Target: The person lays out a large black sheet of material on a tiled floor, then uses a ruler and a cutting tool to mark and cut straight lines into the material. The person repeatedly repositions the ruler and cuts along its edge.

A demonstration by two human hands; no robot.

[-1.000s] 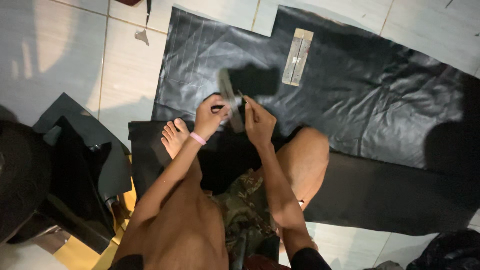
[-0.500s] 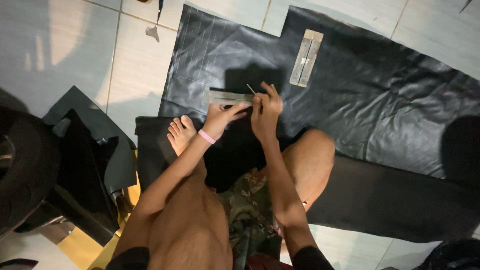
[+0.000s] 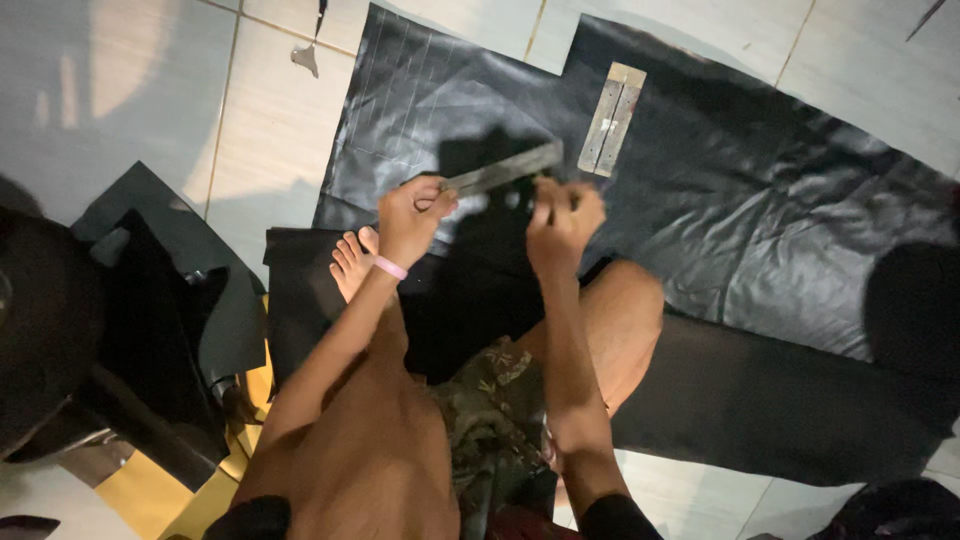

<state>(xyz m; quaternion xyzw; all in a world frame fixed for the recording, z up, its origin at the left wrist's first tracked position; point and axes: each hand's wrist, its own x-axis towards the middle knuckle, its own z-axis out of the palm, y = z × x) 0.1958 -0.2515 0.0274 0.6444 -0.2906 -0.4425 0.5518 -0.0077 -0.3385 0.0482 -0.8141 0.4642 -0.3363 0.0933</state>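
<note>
Head view shows your left hand [image 3: 410, 215] clamped on one end of a metal ruler [image 3: 503, 169] at frame centre, over the black sheet [image 3: 760, 190]. Your right hand [image 3: 562, 220] is closed beside it; its contents are unclear. Next, steady the ruler flat.

Bare arms and legs, barefoot. Pink band [image 3: 390, 267] on left wrist. Dark patterned shorts [image 3: 490, 400]; black fabric at both shoulders.

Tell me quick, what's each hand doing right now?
Left hand: closed on one end of the metal ruler.
Right hand: closed near the ruler's other end; what it holds cannot be told.
</note>
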